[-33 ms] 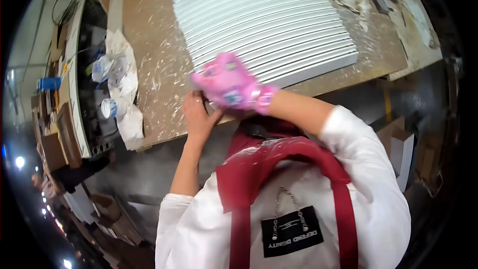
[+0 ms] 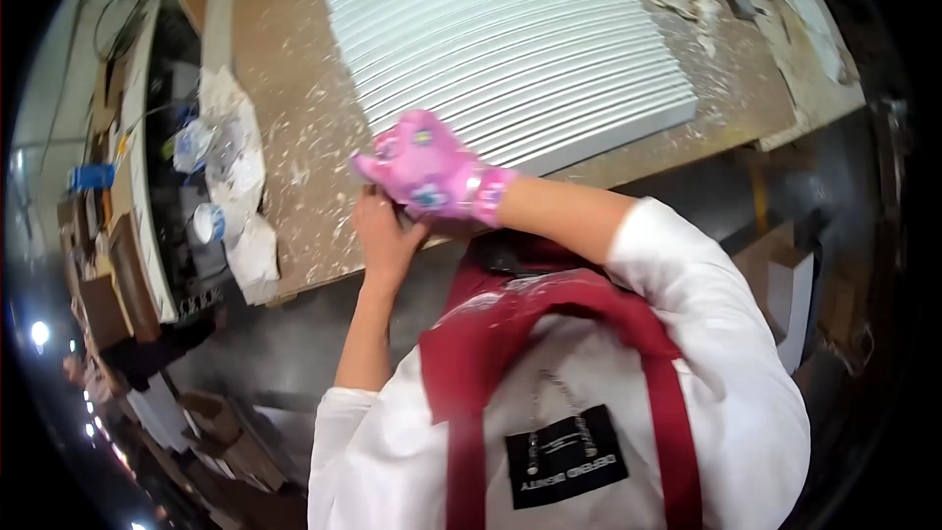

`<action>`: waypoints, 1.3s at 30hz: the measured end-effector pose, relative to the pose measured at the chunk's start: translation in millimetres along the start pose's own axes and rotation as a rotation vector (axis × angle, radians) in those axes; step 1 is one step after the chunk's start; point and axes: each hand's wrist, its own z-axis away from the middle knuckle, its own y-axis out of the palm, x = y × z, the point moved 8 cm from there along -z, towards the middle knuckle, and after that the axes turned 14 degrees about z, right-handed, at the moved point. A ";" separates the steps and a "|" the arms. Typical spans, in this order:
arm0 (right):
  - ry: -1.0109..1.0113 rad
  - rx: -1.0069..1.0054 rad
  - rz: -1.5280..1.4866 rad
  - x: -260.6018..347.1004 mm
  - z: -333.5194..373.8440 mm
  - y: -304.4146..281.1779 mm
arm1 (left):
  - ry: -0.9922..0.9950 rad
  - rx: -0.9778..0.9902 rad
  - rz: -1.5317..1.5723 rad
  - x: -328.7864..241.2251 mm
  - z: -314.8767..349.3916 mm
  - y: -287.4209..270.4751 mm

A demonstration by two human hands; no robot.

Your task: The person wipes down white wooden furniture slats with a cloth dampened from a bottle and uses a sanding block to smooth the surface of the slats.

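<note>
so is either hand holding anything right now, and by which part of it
It cannot be told: the gloved right hand blocks the view where it meets the bare left hand, near the white slats.

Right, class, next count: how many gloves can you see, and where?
1: the pink patterned glove on the person's right hand. The left hand is bare. More could be hidden among the clutter.
</note>
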 end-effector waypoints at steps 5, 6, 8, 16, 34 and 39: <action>-0.088 0.282 0.410 -34.1 -42.7 10.6 | -0.060 -0.123 -0.030 26.2 21.7 -1.5; -0.085 0.179 0.368 -36.7 -42.7 -6.8 | -0.022 -0.130 -0.040 17.7 20.5 -5.0; -0.035 0.221 0.436 -9.2 -54.1 -7.2 | 0.011 -0.122 -0.046 9.2 15.8 -2.9; 0.095 0.083 0.468 -92.8 -31.6 -42.7 | 0.067 -0.142 -0.014 10.1 13.4 -2.2; 0.591 -0.262 0.470 -297.3 166.0 -220.5 | -0.012 -0.096 0.044 16.4 20.4 -3.7; 0.989 -0.458 -0.443 -280.5 213.2 -170.9 | -0.050 -0.099 0.057 19.9 21.1 -4.3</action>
